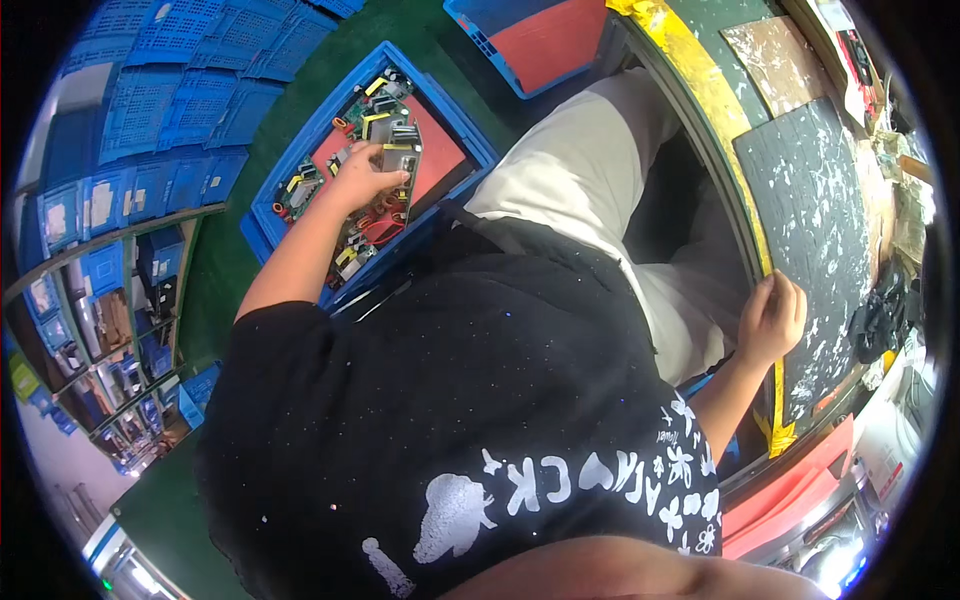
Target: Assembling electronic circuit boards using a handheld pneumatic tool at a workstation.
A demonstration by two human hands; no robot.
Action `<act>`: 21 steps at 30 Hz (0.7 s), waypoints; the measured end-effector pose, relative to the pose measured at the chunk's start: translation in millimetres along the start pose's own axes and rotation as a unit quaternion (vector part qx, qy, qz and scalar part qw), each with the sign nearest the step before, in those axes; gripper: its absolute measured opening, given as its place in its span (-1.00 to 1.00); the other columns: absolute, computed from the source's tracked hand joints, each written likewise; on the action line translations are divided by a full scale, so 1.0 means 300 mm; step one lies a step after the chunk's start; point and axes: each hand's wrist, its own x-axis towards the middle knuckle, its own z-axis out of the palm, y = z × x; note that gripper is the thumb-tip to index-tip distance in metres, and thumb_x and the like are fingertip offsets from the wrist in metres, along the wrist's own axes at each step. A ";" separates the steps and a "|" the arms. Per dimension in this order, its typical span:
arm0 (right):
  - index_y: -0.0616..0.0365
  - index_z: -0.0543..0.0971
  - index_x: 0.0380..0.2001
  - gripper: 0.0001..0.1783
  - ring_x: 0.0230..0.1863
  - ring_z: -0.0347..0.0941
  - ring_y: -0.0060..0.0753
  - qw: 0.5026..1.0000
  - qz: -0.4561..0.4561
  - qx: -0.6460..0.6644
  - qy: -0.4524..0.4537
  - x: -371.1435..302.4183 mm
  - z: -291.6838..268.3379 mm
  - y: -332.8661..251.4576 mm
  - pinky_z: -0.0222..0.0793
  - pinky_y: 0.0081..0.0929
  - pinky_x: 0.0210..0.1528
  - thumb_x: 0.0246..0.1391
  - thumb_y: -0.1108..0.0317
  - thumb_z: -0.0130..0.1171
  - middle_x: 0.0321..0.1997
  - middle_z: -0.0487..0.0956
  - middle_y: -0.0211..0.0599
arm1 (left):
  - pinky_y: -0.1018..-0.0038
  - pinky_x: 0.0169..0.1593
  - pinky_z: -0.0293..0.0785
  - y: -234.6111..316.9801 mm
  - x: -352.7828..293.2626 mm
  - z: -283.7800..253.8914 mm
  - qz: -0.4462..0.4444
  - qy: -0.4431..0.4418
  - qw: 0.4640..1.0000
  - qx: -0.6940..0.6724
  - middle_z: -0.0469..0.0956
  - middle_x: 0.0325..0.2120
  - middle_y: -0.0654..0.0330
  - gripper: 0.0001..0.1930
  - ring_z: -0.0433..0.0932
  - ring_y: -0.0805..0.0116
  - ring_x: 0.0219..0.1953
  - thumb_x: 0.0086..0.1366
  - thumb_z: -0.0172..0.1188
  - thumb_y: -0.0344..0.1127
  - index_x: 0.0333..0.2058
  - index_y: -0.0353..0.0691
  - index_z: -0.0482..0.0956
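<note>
My left hand (362, 180) reaches into a blue crate (262, 215) at my left. Its fingers and thumb are closed on the side of a circuit board (402, 158) with tall components and yellow-topped parts, standing on edge. More circuit boards (350, 262) with red and black wires lie below and around that hand. Pink-red sheet (440, 150) shows inside the crate beside the held board. On the far right, my right hand (773, 318) rests at the yellow-taped edge of a workbench (806, 215). Its fingers are curled in, with nothing visible in them.
Another blue crate with a pink-red lining (545, 50) sits beyond the first. Stacked blue crates (170, 110) and a loaded shelf rack (110, 320) stand at the left. My legs (580, 160) extend between the crates and the bench. Black cloth-like material (885, 310) lies on the bench.
</note>
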 end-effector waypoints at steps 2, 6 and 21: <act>0.26 0.60 -0.36 -0.93 -0.47 0.49 -0.34 1.000 0.003 -0.022 0.004 0.015 -0.006 -0.010 0.43 -0.50 -0.43 0.05 0.52 0.17 -0.41 0.55 -0.19 | 0.36 0.10 0.39 0.054 -0.045 -0.046 -0.023 0.002 0.996 -0.086 0.30 0.11 -0.01 -0.35 0.46 0.17 0.03 -0.03 0.45 -0.12 -0.04 -0.45 0.48; 0.27 0.59 -0.36 -0.93 -0.43 0.49 -0.37 1.000 0.023 0.007 0.017 0.008 0.001 -0.021 0.43 -0.50 -0.35 0.05 0.53 0.17 -0.41 0.55 -0.21 | 0.43 -0.01 0.43 0.189 -0.114 -0.154 -0.050 0.014 0.953 -0.298 0.58 -0.18 0.08 -0.39 0.57 0.36 -0.17 0.05 0.40 -0.28 0.04 -0.42 0.40; 0.19 0.32 0.21 -0.23 0.20 0.34 -0.19 0.416 0.432 0.768 -0.222 0.178 0.124 -0.372 0.17 -0.24 0.27 0.24 -0.24 -0.28 0.20 0.42 -0.10 | 0.44 0.03 0.38 0.995 -0.173 -0.116 0.467 -0.250 0.848 0.030 0.26 0.02 0.04 -0.40 0.37 0.23 0.01 -0.28 0.50 -0.30 -0.17 -0.31 0.52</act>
